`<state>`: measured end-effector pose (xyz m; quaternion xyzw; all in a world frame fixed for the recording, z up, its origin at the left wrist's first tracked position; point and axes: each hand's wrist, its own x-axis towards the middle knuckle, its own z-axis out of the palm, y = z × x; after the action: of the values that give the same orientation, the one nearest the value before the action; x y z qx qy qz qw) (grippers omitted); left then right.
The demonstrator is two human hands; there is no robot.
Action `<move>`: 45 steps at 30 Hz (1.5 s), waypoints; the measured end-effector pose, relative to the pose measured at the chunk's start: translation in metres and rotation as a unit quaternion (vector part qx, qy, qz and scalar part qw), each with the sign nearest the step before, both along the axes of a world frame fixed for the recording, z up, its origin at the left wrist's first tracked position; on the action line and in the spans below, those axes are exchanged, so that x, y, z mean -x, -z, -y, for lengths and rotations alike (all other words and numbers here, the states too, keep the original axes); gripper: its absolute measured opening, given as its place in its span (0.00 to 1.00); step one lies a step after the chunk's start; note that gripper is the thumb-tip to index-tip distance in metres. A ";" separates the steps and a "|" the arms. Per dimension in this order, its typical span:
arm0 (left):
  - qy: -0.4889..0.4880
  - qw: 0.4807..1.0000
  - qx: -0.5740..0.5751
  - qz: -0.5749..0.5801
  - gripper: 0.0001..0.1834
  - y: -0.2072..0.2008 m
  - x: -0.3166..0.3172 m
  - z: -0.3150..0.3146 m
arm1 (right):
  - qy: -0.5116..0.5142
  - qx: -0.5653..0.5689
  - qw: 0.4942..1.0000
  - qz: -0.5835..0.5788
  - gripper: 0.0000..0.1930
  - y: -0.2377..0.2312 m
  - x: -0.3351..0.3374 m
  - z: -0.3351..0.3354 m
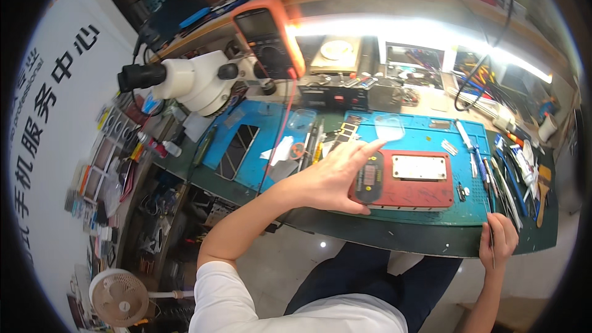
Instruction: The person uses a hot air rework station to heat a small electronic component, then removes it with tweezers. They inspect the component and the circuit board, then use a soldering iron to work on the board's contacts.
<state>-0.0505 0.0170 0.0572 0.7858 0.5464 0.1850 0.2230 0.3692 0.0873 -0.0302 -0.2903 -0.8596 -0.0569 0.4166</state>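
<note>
A red heating station (404,196) with a dark control panel and a pale metal plate (419,168) on top lies on the blue work mat. My left hand (333,176) spans its left end, thumb at the near edge and fingers at the far edge. My right hand (501,237), at the bench's front right edge, pinches a thin metal tool, seemingly tweezers (492,250); its tip region lies among other tools. A small clear plastic tray (389,127) sits just beyond the station.
A microscope (191,80) and an orange multimeter (269,37) stand at the back left. A phone screen panel (238,151) lies on the left blue mat. Brushes (543,188) and several hand tools crowd the right side. A fan (119,297) stands at lower left.
</note>
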 end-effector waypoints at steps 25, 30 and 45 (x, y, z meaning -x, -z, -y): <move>-0.569 0.772 -0.222 0.175 0.65 0.036 0.059 0.284 | -0.007 0.003 1.000 0.007 0.09 0.018 -0.018 -0.008; -0.708 0.667 -0.233 0.012 0.62 0.040 0.139 0.330 | -0.011 0.008 1.000 0.016 0.10 0.022 -0.015 -0.012; -0.733 0.657 -0.173 -0.019 0.66 0.052 0.282 0.277 | 0.021 0.054 0.998 0.021 0.09 0.018 -0.014 -0.007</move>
<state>-0.3330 -0.2601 0.0053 0.1577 0.9078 0.3643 -0.1352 0.3829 0.0947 -0.0478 -0.3290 -0.8638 -0.0250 0.3808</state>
